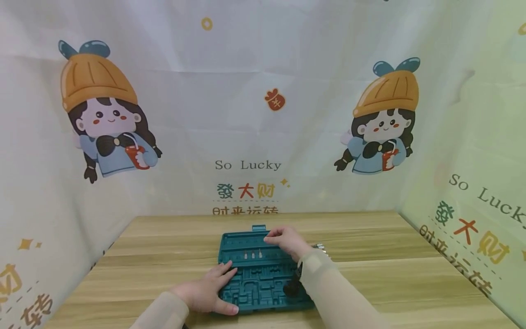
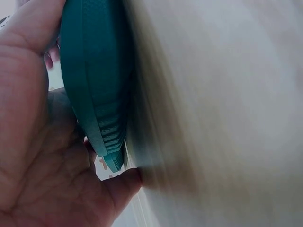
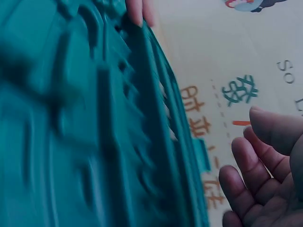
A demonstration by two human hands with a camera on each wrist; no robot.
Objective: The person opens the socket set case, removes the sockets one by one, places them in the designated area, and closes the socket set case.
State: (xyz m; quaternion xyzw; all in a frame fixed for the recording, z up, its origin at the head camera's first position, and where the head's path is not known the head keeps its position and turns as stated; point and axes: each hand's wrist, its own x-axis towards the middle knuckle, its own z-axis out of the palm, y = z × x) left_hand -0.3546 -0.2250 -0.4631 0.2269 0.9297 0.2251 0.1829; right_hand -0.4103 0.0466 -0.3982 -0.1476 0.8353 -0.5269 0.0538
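Rests a spread left hand (image 1: 207,290) on the green tool case's (image 1: 271,262) left edge. Holds the nearer right hand (image 1: 291,242) just right of three small metal bits (image 1: 252,256) in the case; cannot tell if pinching anything.

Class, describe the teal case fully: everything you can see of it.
The teal case looks like moulded plastic. It lies open on the wood-look table, inside facing up: many shaped recesses in the near part, a long trough in the far part, where three small pieces sit. A tab juts from the far edge. The left hand touches its left side; whether the right hand, near its far edge, touches it is unclear.
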